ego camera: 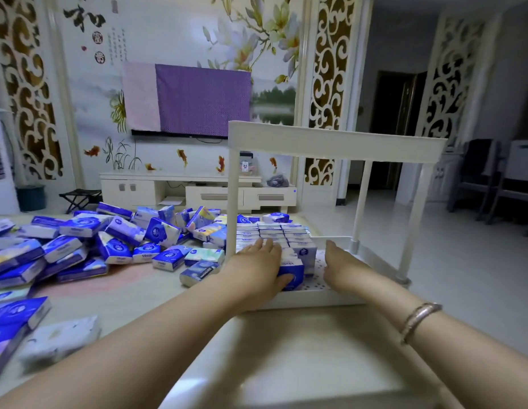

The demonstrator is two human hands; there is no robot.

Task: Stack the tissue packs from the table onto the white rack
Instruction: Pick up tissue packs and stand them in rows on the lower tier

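Both hands reach in; left hand (258, 268) (fingers flat) presses tissue packs (274, 237).

The rack (330, 143) stands at the right end of the worktop (286, 349), with rows of tissue packs (274, 233) filling the far part of its lower shelf. A loose heap of packs (109, 243) lies on the worktop to its left. Both hands reach into the shelf: the left hand (257, 270) rests on the nearest pack (292, 271), the right hand (342, 264) just beside the rows.
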